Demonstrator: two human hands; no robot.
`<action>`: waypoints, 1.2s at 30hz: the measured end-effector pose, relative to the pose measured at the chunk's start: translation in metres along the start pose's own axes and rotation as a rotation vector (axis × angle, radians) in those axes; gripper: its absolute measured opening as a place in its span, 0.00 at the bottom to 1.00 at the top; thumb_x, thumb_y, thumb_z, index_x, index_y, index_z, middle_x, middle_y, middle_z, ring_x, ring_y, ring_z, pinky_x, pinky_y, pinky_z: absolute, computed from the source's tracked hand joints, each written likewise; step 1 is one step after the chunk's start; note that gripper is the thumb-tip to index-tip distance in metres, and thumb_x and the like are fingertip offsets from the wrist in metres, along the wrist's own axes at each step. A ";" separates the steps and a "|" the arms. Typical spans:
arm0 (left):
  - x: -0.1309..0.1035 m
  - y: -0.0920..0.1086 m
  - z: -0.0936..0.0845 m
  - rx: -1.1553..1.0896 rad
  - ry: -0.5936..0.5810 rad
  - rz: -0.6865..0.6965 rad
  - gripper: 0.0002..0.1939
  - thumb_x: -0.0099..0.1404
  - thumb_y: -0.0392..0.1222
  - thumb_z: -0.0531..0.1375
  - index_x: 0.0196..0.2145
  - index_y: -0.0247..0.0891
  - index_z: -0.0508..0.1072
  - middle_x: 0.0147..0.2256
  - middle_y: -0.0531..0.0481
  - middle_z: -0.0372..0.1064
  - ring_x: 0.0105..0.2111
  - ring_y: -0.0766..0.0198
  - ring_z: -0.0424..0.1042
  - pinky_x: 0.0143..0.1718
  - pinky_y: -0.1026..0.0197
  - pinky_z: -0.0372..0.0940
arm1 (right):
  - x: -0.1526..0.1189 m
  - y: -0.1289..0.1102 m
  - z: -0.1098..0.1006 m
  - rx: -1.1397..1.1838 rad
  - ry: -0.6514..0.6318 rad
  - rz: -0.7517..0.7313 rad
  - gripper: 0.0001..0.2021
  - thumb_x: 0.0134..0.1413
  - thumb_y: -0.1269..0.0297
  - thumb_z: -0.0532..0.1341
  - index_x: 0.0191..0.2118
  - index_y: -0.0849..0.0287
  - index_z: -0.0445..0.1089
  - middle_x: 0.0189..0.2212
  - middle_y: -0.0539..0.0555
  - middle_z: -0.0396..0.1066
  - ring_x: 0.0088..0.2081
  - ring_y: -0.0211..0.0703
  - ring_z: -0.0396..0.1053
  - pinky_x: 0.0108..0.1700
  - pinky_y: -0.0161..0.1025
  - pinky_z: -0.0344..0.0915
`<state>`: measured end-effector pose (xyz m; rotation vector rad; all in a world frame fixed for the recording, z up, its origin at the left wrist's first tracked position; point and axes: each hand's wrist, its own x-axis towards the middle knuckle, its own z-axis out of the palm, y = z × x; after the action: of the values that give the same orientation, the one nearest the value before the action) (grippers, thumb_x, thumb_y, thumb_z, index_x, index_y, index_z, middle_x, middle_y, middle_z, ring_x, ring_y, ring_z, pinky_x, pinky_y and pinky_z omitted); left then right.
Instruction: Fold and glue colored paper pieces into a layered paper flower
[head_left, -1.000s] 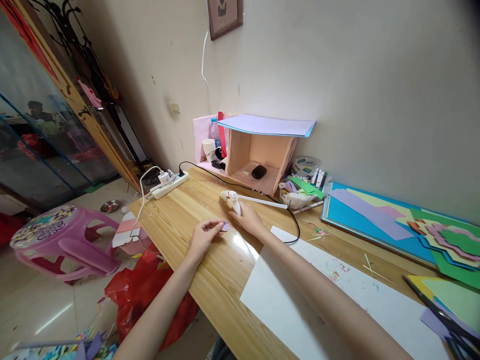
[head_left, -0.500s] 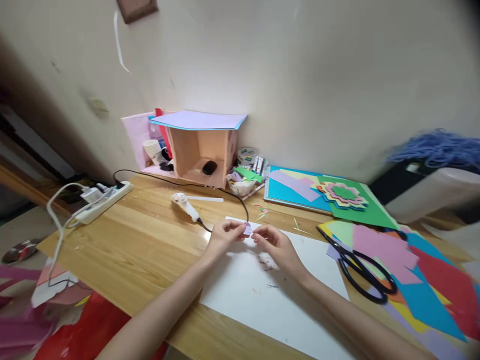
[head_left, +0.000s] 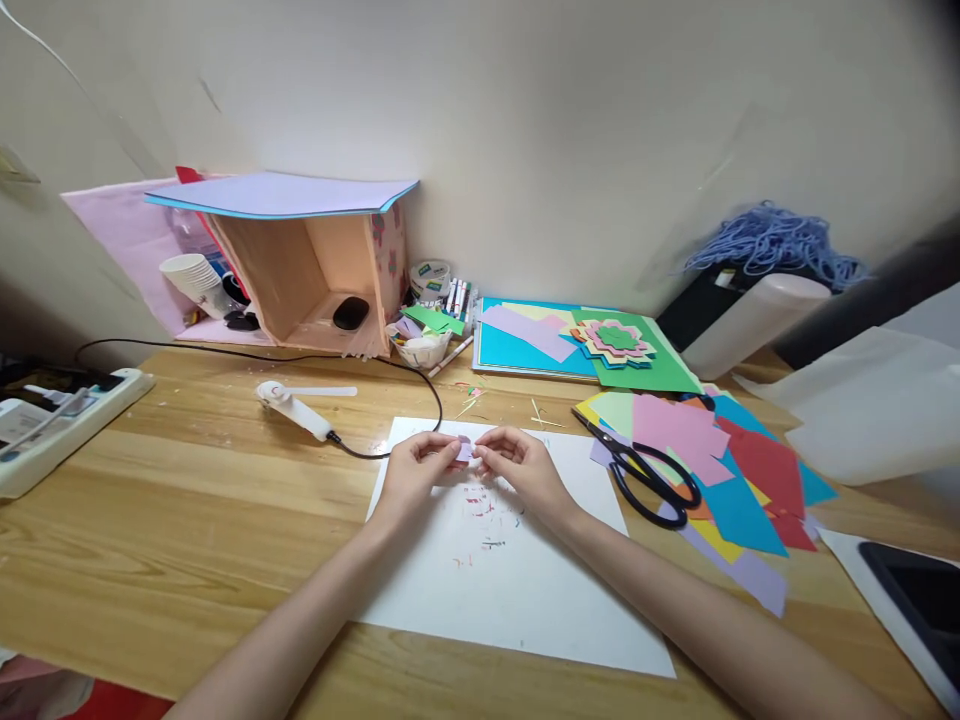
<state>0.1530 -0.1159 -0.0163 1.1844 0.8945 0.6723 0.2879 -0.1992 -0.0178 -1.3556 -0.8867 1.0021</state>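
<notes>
A small purple paper piece [head_left: 466, 450] is pinched between the thumb and fingers of my left hand [head_left: 422, 468], above the top part of a white sheet [head_left: 555, 560] with red and dark marks. My right hand [head_left: 525, 470] is closed at the piece's right edge, its thumb and fingertips pressed together on it. Right of the hands, black-handled scissors [head_left: 637, 465] lie on coloured paper pieces [head_left: 679, 430]. A white glue gun [head_left: 292, 412] with a black cable rests on the table to the left.
An open box [head_left: 300, 275] with a purple top stands at the back left. Beside it are a small bowl of scraps [head_left: 422, 347] and a layered paper flower [head_left: 615, 340] on green paper. A power strip [head_left: 75, 425] lies far left, a dark tablet-like object [head_left: 919, 590] at right.
The camera view has shifted to the right and closer, so the table items appear further left. My right fingers have moved in to touch the purple piece.
</notes>
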 end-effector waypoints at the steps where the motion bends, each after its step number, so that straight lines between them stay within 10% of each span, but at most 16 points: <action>1: 0.000 -0.001 0.000 0.001 -0.005 -0.006 0.15 0.44 0.46 0.67 0.27 0.32 0.75 0.27 0.45 0.74 0.26 0.64 0.72 0.31 0.64 0.67 | 0.000 0.000 0.000 -0.014 -0.005 -0.007 0.12 0.45 0.56 0.62 0.32 0.61 0.67 0.27 0.51 0.69 0.26 0.37 0.68 0.30 0.36 0.66; 36: -0.007 0.004 0.006 -0.137 -0.116 -0.166 0.23 0.42 0.52 0.67 0.30 0.29 0.73 0.28 0.44 0.74 0.28 0.60 0.74 0.30 0.61 0.70 | -0.002 0.005 -0.001 -0.102 0.037 -0.051 0.11 0.47 0.58 0.61 0.29 0.61 0.65 0.24 0.50 0.66 0.25 0.36 0.64 0.27 0.35 0.63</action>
<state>0.1549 -0.1237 -0.0100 1.0040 0.8257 0.5166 0.2878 -0.2015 -0.0225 -1.4255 -0.9512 0.9002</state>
